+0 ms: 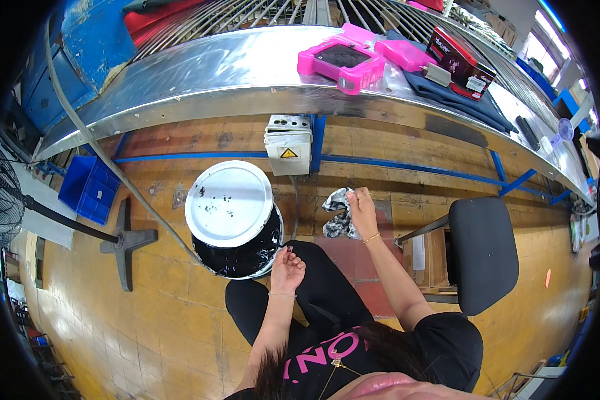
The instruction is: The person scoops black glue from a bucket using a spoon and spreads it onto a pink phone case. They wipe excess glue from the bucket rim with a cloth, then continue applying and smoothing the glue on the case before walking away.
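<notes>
My right hand (365, 215) is closed on a white rag (338, 219) blotched with black, which hangs beside my knee above the floor tiles. My left hand (287, 271) is palm up at the right rim of a white bucket, its fingers curled in. Whatever its fingertips pinch, if anything, is too small to make out. Inside the bucket (278, 227) everything is coated glossy black. A round white lid (228, 203) with black specks rests tilted over its far part, leaving the near part uncovered.
Ahead runs a metal-edged bench (213, 73) with a pink-cased device (342, 59) and a red-black box (460, 63). Under it is a grey electrical box (289, 147). A black chair (483, 253) stands right; a fan stand (125, 240) and blue bin (90, 189) are left.
</notes>
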`<control>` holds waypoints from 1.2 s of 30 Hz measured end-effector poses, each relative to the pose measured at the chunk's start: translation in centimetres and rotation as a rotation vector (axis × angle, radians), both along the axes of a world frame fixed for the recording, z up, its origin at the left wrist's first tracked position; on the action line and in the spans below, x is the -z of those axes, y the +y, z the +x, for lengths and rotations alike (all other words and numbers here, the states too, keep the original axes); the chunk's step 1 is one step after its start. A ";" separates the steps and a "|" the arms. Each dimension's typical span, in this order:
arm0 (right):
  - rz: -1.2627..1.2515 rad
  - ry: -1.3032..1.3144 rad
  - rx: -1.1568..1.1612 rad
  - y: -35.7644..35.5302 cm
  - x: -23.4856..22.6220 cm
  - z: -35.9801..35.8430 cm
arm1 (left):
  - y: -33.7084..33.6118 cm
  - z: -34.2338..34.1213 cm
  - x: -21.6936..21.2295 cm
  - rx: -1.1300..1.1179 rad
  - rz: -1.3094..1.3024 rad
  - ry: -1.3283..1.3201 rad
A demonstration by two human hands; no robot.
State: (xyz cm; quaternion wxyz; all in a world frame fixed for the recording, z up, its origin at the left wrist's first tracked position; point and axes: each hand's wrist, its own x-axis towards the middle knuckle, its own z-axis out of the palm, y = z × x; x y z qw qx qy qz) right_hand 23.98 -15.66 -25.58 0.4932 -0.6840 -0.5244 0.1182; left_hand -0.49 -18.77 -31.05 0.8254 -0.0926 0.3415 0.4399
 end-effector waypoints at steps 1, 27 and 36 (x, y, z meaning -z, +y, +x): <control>-0.002 -0.003 0.002 0.0 0.0 0.1 | 0.0 0.0 0.0 0.002 -0.005 0.001; 0.010 0.007 -0.006 -0.6 0.9 0.1 | -0.2 0.2 0.0 0.020 -0.061 0.044; 0.035 -0.008 -0.002 -0.6 0.8 -0.1 | -0.3 0.3 -0.3 0.013 -0.069 0.069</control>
